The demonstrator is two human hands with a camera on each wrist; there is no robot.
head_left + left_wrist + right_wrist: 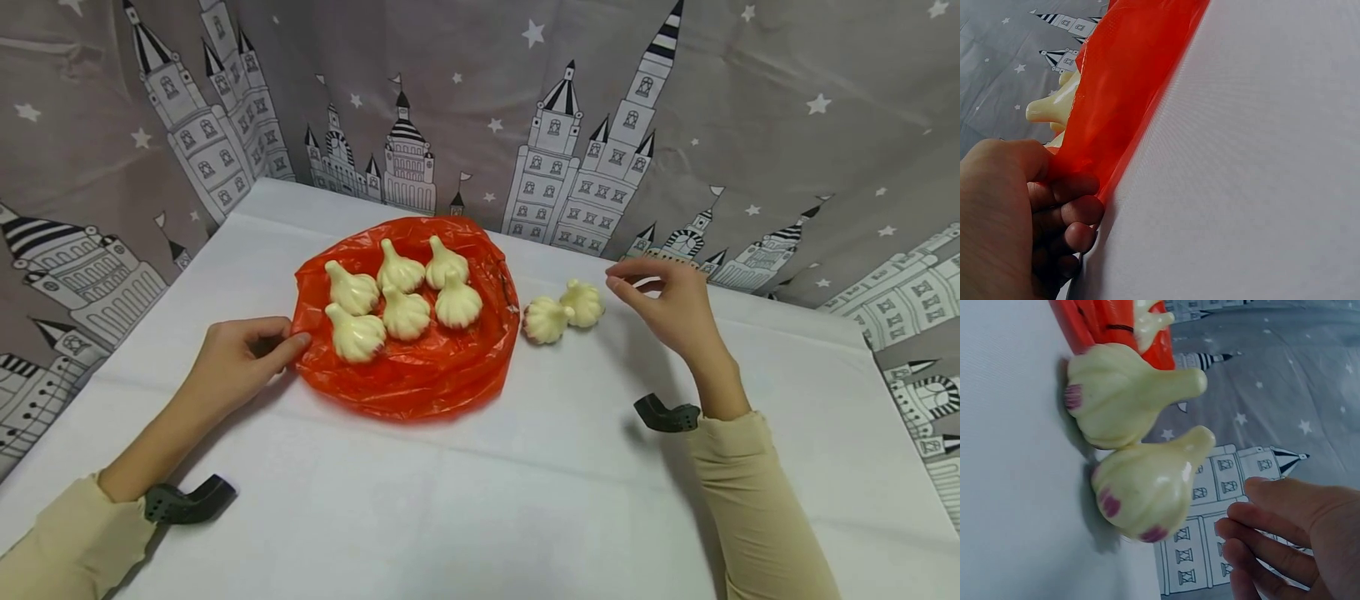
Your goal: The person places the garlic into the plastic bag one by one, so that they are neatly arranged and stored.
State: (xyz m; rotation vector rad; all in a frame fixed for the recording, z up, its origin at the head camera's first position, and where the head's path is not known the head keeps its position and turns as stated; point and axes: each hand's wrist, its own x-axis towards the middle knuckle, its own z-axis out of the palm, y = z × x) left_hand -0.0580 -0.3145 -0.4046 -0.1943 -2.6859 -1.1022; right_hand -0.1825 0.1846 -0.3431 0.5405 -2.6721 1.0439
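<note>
A red plastic bag (420,387) lies spread in the head view with several cream garlic bulbs (356,336) on it. My left hand (238,358) pinches its left edge between thumb and fingers; the left wrist view shows the bag's film (1124,87) running up from the fingers. Two more bulbs stand right of the bag, a nearer one (545,322) and a farther one (585,303), side by side and purple-marked in the right wrist view. Just right of them hovers my right hand (667,307), fingers bent loosely, thumb apart, holding nothing.
A white cloth (450,508) covers the table. Behind it hangs a grey curtain (465,50) printed with castles and stars. Each wrist wears a black camera mount, the left one (191,500) and the right one (667,414).
</note>
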